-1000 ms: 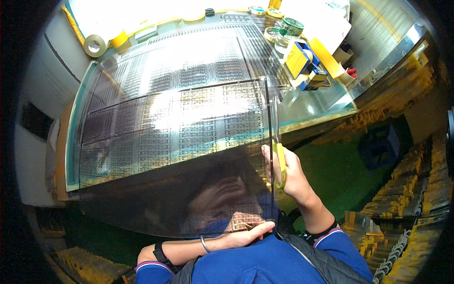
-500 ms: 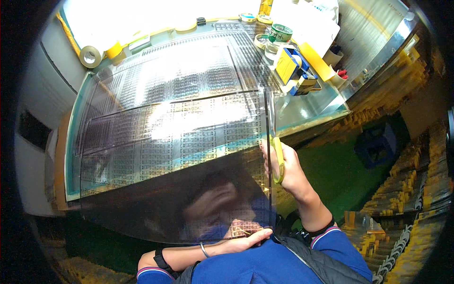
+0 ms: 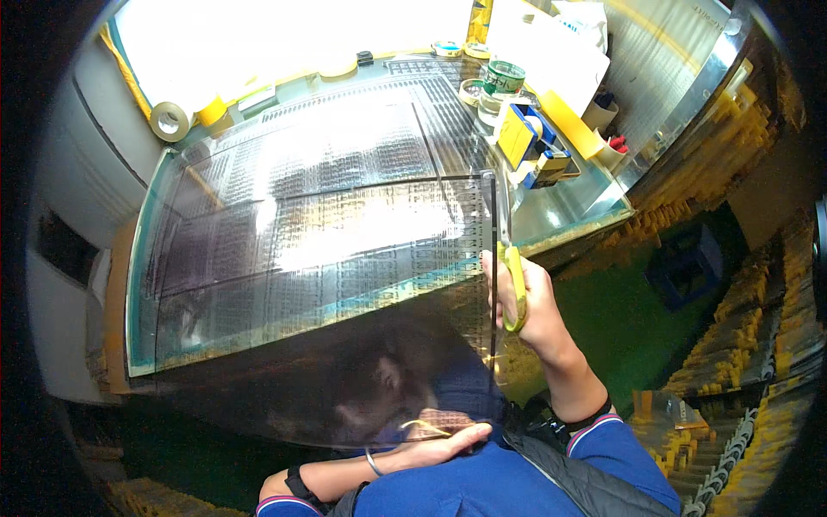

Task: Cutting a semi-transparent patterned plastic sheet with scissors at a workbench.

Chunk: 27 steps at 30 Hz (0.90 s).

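A large transparent film sheet [image 3: 345, 258] with dark printed rows hangs over the near edge of the glass table and toward my body. My left hand [image 3: 444, 441] pinches its near right corner, thumb on top and fingers seen through the film. A thin yellowish strip [image 3: 424, 426] shows by those fingers. In my right hand [image 3: 538, 297] are scissors [image 3: 519, 289] with yellow-green handles, fingers wrapped round the loops. Their blades point away from me along the sheet's right edge; whether they are spread is hard to see.
The glass-topped table [image 3: 564, 226] glows brightly at the back. At its right stand a yellow-and-blue tape dispenser [image 3: 527, 138] and a green tape roll [image 3: 503, 77]. Another tape roll [image 3: 170, 121] sits back left. A blue crate [image 3: 685, 265] rests on the floor at right.
The right hand and scissors have shifted slightly right and nearer in the picture. The sheet's right edge has moved slightly too. My left hand keeps its grip.
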### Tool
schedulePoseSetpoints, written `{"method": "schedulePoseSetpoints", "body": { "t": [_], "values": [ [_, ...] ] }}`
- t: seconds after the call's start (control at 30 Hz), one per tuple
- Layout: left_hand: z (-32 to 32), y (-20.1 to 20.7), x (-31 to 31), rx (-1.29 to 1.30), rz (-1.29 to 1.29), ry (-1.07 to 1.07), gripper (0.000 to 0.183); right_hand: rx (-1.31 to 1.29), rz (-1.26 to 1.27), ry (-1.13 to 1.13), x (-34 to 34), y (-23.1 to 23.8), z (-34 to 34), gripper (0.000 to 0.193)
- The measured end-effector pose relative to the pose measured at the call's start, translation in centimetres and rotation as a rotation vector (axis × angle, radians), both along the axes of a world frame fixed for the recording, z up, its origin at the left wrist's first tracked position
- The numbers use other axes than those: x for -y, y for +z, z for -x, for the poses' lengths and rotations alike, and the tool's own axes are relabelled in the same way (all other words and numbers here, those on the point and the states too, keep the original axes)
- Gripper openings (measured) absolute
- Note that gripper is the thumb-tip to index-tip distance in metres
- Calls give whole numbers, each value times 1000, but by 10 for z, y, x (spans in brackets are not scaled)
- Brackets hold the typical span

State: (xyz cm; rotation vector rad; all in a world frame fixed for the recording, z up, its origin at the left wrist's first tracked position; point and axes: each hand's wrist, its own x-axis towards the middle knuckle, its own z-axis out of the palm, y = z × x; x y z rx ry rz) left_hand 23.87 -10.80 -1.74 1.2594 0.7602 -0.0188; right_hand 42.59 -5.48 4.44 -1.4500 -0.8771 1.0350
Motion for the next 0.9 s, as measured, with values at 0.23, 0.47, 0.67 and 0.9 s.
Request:
{"method": "schedulePoseSetpoints", "body": {
  "t": [0.23,0.47,0.67,0.9],
  "values": [
    [114,-17,-20,243,-393,1133,18,-171,106,179,21,-26,17,32],
    [80,-8,-53,554,-108,1304,31,-407,210,436,46,-60,68,31],
    [2,6,-81,651,140,878,24,-508,217,460,57,-55,74,32],
    [-16,16,-76,474,141,880,16,-461,-39,386,48,-66,75,45]
  ]
}}
